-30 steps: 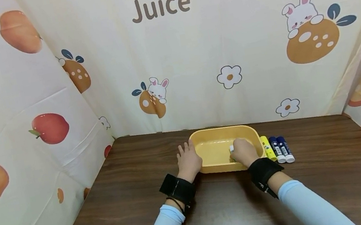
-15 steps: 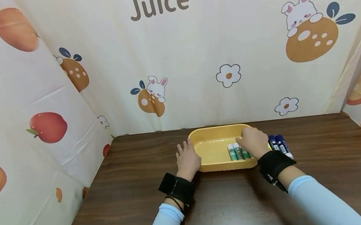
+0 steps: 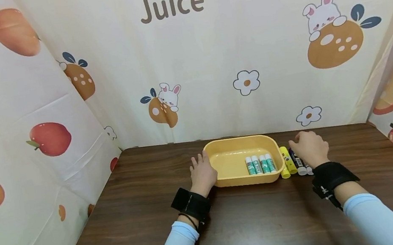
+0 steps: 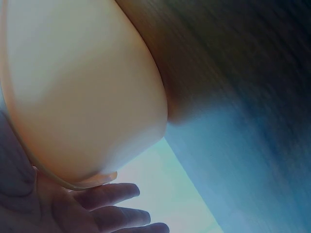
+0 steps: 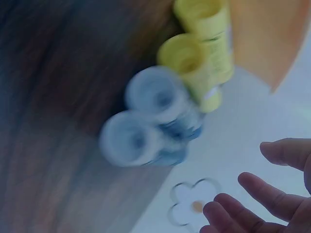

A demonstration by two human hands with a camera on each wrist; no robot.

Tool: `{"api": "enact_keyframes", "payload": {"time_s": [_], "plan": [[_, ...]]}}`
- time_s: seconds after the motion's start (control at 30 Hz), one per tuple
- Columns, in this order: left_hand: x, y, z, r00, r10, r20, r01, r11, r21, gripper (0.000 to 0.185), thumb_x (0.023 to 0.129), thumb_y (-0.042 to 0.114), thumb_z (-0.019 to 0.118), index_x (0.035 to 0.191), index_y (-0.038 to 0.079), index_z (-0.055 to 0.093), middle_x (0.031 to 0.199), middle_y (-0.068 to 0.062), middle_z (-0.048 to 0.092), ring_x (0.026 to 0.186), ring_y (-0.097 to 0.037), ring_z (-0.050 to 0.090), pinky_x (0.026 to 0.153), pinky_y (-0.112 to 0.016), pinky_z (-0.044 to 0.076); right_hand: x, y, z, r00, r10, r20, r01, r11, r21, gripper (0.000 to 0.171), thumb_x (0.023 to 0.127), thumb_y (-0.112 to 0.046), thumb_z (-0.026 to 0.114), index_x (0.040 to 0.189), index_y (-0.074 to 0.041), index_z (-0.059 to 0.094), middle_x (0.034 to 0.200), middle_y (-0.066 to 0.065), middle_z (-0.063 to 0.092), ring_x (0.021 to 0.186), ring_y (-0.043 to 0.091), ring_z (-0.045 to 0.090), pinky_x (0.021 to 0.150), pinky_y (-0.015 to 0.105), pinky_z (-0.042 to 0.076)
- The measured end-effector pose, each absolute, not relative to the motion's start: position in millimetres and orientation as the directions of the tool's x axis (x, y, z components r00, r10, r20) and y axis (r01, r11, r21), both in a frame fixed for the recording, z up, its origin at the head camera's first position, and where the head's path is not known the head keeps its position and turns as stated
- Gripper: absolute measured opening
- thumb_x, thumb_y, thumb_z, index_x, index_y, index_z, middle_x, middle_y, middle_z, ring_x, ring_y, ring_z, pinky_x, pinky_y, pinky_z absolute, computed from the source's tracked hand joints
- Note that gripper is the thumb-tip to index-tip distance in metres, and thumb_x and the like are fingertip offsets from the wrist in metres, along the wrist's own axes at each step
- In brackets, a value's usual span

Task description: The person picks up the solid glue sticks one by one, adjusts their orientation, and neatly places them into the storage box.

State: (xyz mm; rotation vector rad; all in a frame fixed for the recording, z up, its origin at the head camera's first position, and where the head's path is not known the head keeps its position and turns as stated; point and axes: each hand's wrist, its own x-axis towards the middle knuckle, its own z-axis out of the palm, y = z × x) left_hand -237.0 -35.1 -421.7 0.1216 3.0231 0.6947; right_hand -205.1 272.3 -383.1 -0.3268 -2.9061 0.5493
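Head view first: I read one word, "Juice" (image 3: 172, 5), printed in brown on the patterned backdrop (image 3: 208, 52) behind the counter (image 3: 236, 227). The glue sticks carry small labels, but I cannot read any of them in any view.

I note a yellow tub (image 3: 243, 160) standing on the counter near its far edge. Four green-and-white glue sticks (image 3: 260, 164) lie side by side inside it, against its right end. Outside the tub, just beside its right wall, I see two yellow glue sticks (image 3: 285, 161) and then two dark blue glue sticks (image 3: 297, 161) with white caps, all lying on the counter in a row.

My left hand (image 3: 203, 174) rests against the tub's left wall, fingers straight and spread; the left wrist view confirms the palm and fingers (image 4: 109, 196) lying along the tub's outer side (image 4: 82, 92).

My right hand (image 3: 309, 147) hovers over the blue sticks, fingers loosely curved, gripping nothing. The right wrist view, blurred, shows the fingertips (image 5: 286, 153) apart from the blue (image 5: 155, 116) and yellow (image 5: 199, 53) sticks.
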Motion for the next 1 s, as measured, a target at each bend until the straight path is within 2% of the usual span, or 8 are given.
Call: {"api": "enact_keyframes", "payload": {"time_s": [0.3, 0.53, 0.7, 0.87, 1.0], "plan": [[-236.8, -34.8, -421.1, -0.996, 0.090, -0.018, 0.073, 0.900, 0.430, 0.061, 0.093, 0.009, 0.042, 0.150, 0.007, 0.019, 0.151, -0.020, 0.028, 0.142, -0.041, 0.017, 0.112, -0.053, 0.024, -191.6, 305.4, -404.1, -0.953, 0.301, -0.019, 0.287, 0.887, -0.362, 0.047, 0.089, -0.028, 0.049, 0.115, 0.010, 0.057, 0.113, 0.033, 0.058, 0.094, 0.047, 0.057, 0.068, 0.055, 0.044], [-236.0, -34.7, -421.5, -0.996, 0.090, -0.022, 0.072, 0.900, 0.431, 0.061, 0.093, 0.009, 0.042, 0.150, 0.008, 0.020, 0.151, -0.020, 0.029, 0.142, -0.041, 0.018, 0.112, -0.053, 0.024, -185.3, 310.7, -409.0, -0.953, 0.291, -0.083, 0.301, 0.880, -0.367, 0.047, 0.089, -0.028, 0.051, 0.114, 0.011, 0.057, 0.111, 0.034, 0.058, 0.084, 0.042, 0.059, 0.062, 0.049, 0.046], [-236.0, -35.0, -421.4, -0.996, 0.087, -0.024, 0.069, 0.902, 0.426, 0.061, 0.093, 0.010, 0.042, 0.150, 0.008, 0.020, 0.151, -0.019, 0.028, 0.142, -0.041, 0.018, 0.112, -0.053, 0.024, -183.3, 311.9, -412.6, -0.960, 0.269, -0.080, 0.277, 0.869, -0.409, 0.045, 0.089, -0.030, 0.052, 0.106, 0.011, 0.061, 0.096, 0.028, 0.063, 0.070, 0.030, 0.057, 0.053, 0.037, 0.043], [-235.8, -35.1, -421.2, -0.996, 0.085, -0.024, 0.066, 0.901, 0.430, 0.060, 0.093, 0.009, 0.041, 0.150, 0.008, 0.020, 0.152, -0.019, 0.028, 0.142, -0.041, 0.018, 0.112, -0.053, 0.023, -186.3, 312.2, -413.9, -0.968, 0.238, -0.077, 0.247, 0.864, -0.439, 0.041, 0.087, -0.027, 0.054, 0.096, 0.011, 0.065, 0.079, 0.019, 0.063, 0.064, 0.024, 0.054, 0.050, 0.031, 0.040], [-235.6, -34.8, -421.8, -0.996, 0.083, -0.030, 0.062, 0.898, 0.436, 0.060, 0.093, 0.009, 0.041, 0.150, 0.008, 0.020, 0.152, -0.019, 0.027, 0.142, -0.041, 0.017, 0.112, -0.053, 0.023, -191.0, 312.1, -415.2, -0.968, 0.227, -0.102, 0.248, 0.852, -0.460, 0.034, 0.085, -0.023, 0.056, 0.076, 0.008, 0.066, 0.064, 0.009, 0.056, 0.058, 0.021, 0.050, 0.049, 0.028, 0.036]]}}
